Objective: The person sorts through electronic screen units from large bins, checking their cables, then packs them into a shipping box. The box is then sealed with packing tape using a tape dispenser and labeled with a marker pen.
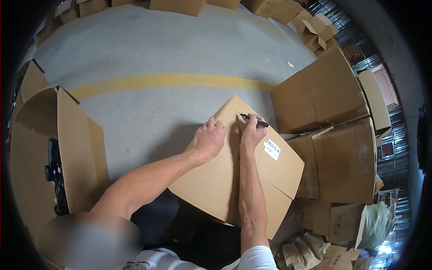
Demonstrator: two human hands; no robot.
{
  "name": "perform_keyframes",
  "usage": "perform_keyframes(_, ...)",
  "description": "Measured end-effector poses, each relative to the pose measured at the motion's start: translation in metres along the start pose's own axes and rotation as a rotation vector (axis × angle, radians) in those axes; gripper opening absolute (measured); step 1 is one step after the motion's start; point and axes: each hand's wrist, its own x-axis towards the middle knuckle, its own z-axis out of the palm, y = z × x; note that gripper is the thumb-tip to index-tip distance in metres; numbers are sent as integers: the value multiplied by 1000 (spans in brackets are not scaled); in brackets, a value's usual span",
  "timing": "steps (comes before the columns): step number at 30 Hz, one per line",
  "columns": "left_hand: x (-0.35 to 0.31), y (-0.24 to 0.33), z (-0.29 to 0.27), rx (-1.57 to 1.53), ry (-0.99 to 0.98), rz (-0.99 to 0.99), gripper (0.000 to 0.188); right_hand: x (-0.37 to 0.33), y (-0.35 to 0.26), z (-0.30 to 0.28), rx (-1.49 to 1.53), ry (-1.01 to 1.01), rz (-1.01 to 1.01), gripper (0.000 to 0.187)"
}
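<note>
A large brown cardboard box (207,177) stands in front of me, its top closed and set at an angle. My right hand (253,132) is closed around a black marker pen (256,120), whose tip touches the cardboard near the far corner. Dark handwritten strokes (238,113) show right at that tip. On the box's left far edge rests my left hand (210,138), fingers bent over the rim and pressed to the cardboard. A white label (272,149) with blue print is stuck on the top, right of my right wrist.
An open carton (81,144) with black items inside stands at the left. Stacked large boxes (321,90) rise close on the right, with a pale sack (377,225) and crumpled brown paper (306,252) below. More cartons (177,6) line the far side beyond a yellow floor line (171,80).
</note>
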Motion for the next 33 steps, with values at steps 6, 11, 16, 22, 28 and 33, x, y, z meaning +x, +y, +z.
perform_keyframes(6, 0, 1, 4, -1, 5, -4, 31, 9, 2, -28, -90, 2, 1, 19)
perform_keyframes(11, 0, 0, 2, -9, -2, -8, 30, 6, 2, -26, -127, -88, 7, 23)
perform_keyframes(16, 1, 2, 3, -17, -7, 5, 31, 9, 7, -27, -214, -73, -74, 22)
perform_keyframes(22, 0, -2, 3, -8, -18, -14, 31, 5, -1, -29, -257, -117, -8, 20)
perform_keyframes(28, 0, 2, 1, -13, -19, -11, 31, 7, -3, -33, -221, -145, 2, 21)
perform_keyframes(33, 1, 2, 0, -8, -26, -12, 30, 8, 1, -30, -181, -74, -31, 20)
